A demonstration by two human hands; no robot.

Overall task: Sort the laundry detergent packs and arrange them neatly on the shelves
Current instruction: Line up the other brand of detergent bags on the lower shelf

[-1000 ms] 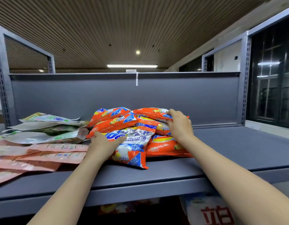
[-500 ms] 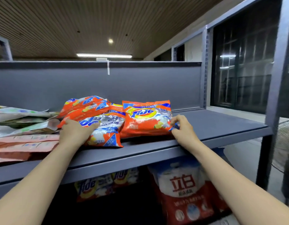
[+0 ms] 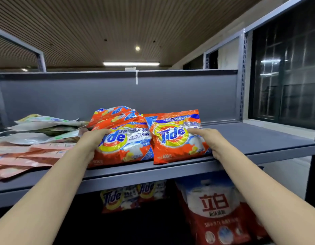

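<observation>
Two orange Tide packs stand side by side, face up, at the front of the grey shelf [image 3: 255, 138]. My left hand [image 3: 90, 140] grips the left edge of the left Tide pack [image 3: 124, 147]. My right hand [image 3: 211, 140] holds the right edge of the right Tide pack [image 3: 174, 138], index finger lying across its top corner. Both packs are tilted up toward me. Behind them lies a small heap of more orange Tide packs [image 3: 114, 114], partly hidden.
White-green pouches [image 3: 43, 128] and pink pouches [image 3: 29, 156] are stacked on the shelf's left part. On the lower shelf lie more Tide packs [image 3: 121, 197] and a big red-white bag [image 3: 215, 209]. A grey upright post [image 3: 242, 76] bounds the right end.
The right pack has slid forward and tilted up next to the left one. My left hand turned its pack face up. Both hands moved nearer the shelf's front edge.
</observation>
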